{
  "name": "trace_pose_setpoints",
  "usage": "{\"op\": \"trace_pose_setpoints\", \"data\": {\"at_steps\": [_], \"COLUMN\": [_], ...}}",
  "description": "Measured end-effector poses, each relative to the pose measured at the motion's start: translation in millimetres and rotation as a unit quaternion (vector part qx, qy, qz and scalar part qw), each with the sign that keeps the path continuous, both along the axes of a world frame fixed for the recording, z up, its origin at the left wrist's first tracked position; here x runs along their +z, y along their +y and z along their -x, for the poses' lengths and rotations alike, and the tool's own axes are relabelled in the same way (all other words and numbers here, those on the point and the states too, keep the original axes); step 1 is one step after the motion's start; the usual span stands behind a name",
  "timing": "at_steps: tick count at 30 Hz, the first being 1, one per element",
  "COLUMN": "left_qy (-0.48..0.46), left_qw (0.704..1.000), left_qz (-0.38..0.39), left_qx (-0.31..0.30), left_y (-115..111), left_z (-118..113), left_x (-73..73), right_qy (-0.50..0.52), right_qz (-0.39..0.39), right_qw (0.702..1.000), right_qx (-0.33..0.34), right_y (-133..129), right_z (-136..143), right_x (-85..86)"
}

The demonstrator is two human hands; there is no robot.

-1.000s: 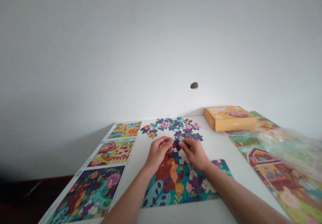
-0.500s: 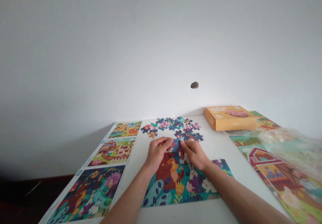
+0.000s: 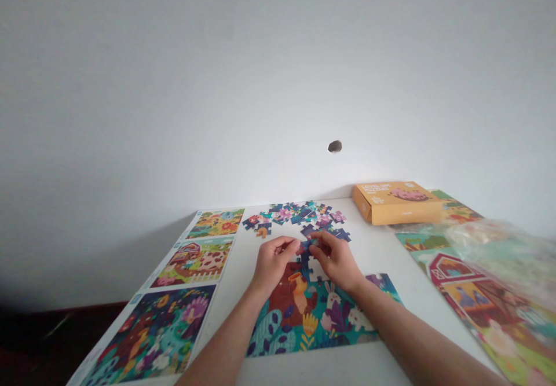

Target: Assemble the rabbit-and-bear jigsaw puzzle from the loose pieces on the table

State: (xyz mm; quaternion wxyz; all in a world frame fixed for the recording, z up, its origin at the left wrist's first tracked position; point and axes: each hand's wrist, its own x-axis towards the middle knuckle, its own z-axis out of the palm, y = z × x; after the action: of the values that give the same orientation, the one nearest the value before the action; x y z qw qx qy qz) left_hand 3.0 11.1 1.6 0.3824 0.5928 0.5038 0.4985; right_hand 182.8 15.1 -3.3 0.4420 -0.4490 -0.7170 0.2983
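Between my two hands, at the top edge of a partly built jigsaw puzzle (image 3: 299, 322), is a dark blue puzzle piece (image 3: 306, 247). My left hand (image 3: 274, 261) pinches its left side with thumb and forefinger. On the other side my right hand (image 3: 335, 258) is closed, thumb and fingers at the piece's right edge. The built part shows a brown bear, an orange animal, white rabbits and plants. Whether the held piece is joined to the part below, I cannot tell. Loose puzzle pieces (image 3: 284, 213) lie in a heap just beyond my hands.
A yellow puzzle box (image 3: 403, 203) stands at the back right against the wall. Crumpled clear plastic (image 3: 499, 258) covers part of a farm picture sheet (image 3: 464, 305) on the right. Along the left edge lies a sheet with three pictures (image 3: 152, 328). The wall has a hole (image 3: 335, 146).
My right hand has shifted its grip, its fingers rising a little at the top of the piece. The held piece has turned or tilted slightly. My left hand stays almost still.
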Motion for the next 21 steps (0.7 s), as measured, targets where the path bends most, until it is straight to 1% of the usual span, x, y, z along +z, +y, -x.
{"op": "trace_pose_setpoints", "data": {"at_steps": [2,4,6,8,9,10,12,14,17,21], "left_qy": [0.02,0.058,0.12,0.221,0.276,0.328,0.412,0.457,0.473,0.469], "left_qw": [0.999,0.991,0.971,0.942,0.925,0.907,0.877,0.86,0.854,0.862], "left_qz": [-0.011,-0.021,-0.043,-0.039,-0.02,0.0,0.029,0.041,0.05,0.033], "left_qx": [0.041,0.117,0.202,0.248,0.261,0.264,0.248,0.224,0.208,0.19], "left_y": [3.5,7.8,10.9,11.4,10.5,9.2,6.0,3.6,2.6,3.4], "left_z": [4.5,12.1,20.3,25.5,26.2,25.7,22.1,17.8,14.6,14.5], "left_x": [-3.7,-8.3,-12.3,-14.4,-14.8,-14.8,-14.5,-14.3,-14.1,-13.8], "right_qy": [-0.008,-0.025,-0.055,-0.095,-0.117,-0.138,-0.175,-0.2,-0.22,-0.217], "right_qz": [0.002,0.004,0.009,0.012,0.013,0.012,0.006,-0.002,0.005,0.037], "right_qw": [1.0,0.998,0.995,0.99,0.987,0.983,0.975,0.968,0.96,0.961], "right_qx": [-0.023,-0.052,-0.078,-0.102,-0.112,-0.121,-0.137,-0.151,-0.172,-0.168], "right_y": [2.2,5.3,8.6,11.6,12.8,13.9,15.5,16.8,18.0,18.4], "right_z": [-1.1,-2.6,-4.1,-5.3,-6.0,-6.7,-8.7,-11.1,-14.1,-14.8], "right_x": [-1.1,-3.2,-6.0,-9.1,-10.4,-11.5,-12.7,-12.7,-11.9,-12.1]}}
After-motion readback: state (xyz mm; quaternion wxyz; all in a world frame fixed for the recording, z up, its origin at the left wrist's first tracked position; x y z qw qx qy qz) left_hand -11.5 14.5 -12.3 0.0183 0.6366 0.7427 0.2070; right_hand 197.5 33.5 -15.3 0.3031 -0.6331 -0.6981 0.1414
